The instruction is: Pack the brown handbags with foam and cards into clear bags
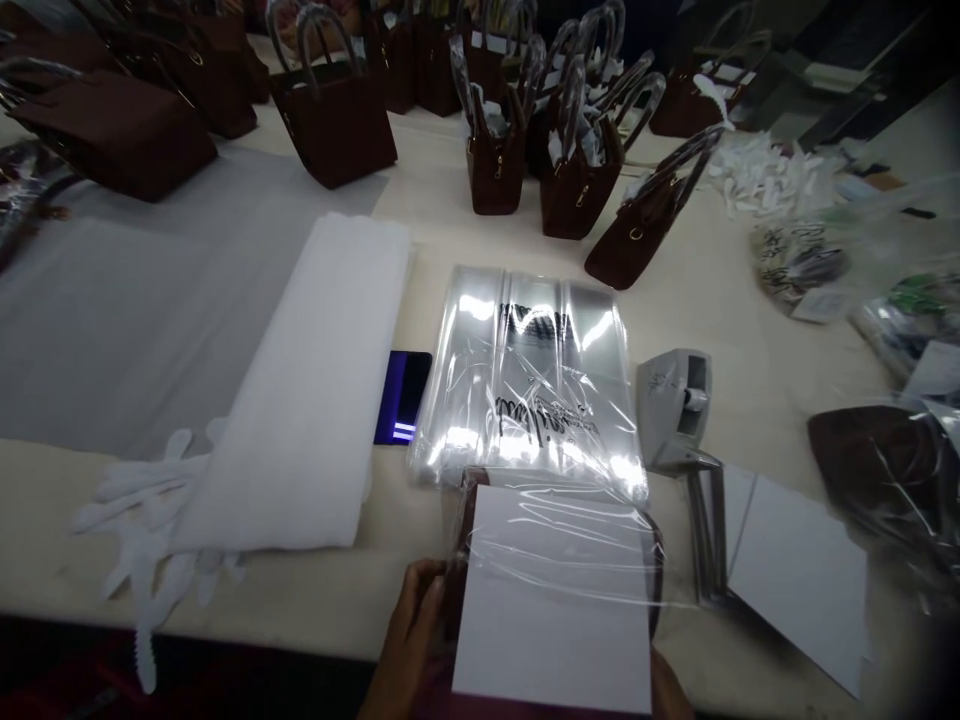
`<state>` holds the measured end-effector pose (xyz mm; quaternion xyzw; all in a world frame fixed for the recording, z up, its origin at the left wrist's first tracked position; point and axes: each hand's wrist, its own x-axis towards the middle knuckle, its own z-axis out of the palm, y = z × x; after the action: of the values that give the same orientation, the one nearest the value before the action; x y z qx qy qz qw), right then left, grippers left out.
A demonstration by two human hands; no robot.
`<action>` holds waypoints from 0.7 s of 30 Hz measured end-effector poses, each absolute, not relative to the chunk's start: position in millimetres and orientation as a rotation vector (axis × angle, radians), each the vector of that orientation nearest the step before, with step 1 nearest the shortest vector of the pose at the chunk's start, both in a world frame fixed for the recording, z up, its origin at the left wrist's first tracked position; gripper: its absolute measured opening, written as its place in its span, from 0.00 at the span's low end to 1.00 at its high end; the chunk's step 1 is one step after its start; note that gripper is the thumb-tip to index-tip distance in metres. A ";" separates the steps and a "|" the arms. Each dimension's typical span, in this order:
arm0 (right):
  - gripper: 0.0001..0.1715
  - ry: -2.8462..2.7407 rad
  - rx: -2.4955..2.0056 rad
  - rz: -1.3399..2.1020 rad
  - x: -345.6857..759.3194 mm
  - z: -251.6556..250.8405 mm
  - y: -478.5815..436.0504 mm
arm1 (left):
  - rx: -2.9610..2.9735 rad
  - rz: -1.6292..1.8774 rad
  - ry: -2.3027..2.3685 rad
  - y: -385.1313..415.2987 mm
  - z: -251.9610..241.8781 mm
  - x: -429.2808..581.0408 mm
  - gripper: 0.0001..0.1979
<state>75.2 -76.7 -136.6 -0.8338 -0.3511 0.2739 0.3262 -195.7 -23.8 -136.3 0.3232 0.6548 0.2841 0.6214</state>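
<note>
At the table's front edge is a dark maroon bag [457, 600] in clear plastic, with a white card [559, 600] lying over its face under the film. My left hand [411, 640] grips the bag's left side, fingers curled against it. On the right side, my right hand [670, 688] holds the lower edge; only part of it shows and its fingertips are hidden. Just beyond lies a stack of clear printed plastic bags [532, 385]. A grey tape dispenser [675, 405] stands to the right of that stack, near several white cards [802, 580].
Folded white foam sheets [307, 400] lie left, partly over white strips [142, 510]. A phone [403, 398] sits beside them. Maroon handbags [334, 125] with wrapped handles stand at the back. More white scraps [772, 175] and a wrapped dark item [885, 460] are on the right.
</note>
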 end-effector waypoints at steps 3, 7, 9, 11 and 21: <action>0.20 -0.786 -2.213 0.824 82.5 -138.3 -94.9 | 1.152 0.793 1.559 -18.0 -129.9 -198.5 0.23; 0.27 -0.717 -2.146 0.765 87.4 -130.3 -93.8 | 1.782 0.988 1.396 0.5 -119.2 -189.9 0.25; 0.29 -0.846 -2.150 0.666 89.7 -122.5 -86.6 | 1.991 1.047 1.386 7.4 -115.6 -186.5 0.20; 0.23 -0.925 -2.210 0.524 93.9 -116.7 -85.1 | 2.110 1.109 1.361 6.9 -115.1 -190.2 0.16; 0.23 -0.970 -2.286 0.593 90.4 -167.1 -148.2 | 2.229 1.008 1.278 -52.5 -165.3 -232.8 0.16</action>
<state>90.4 -148.2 -167.1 -0.8568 -0.3637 0.2224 0.2899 -232.8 -52.5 -165.3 0.7929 0.4547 0.3586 0.1897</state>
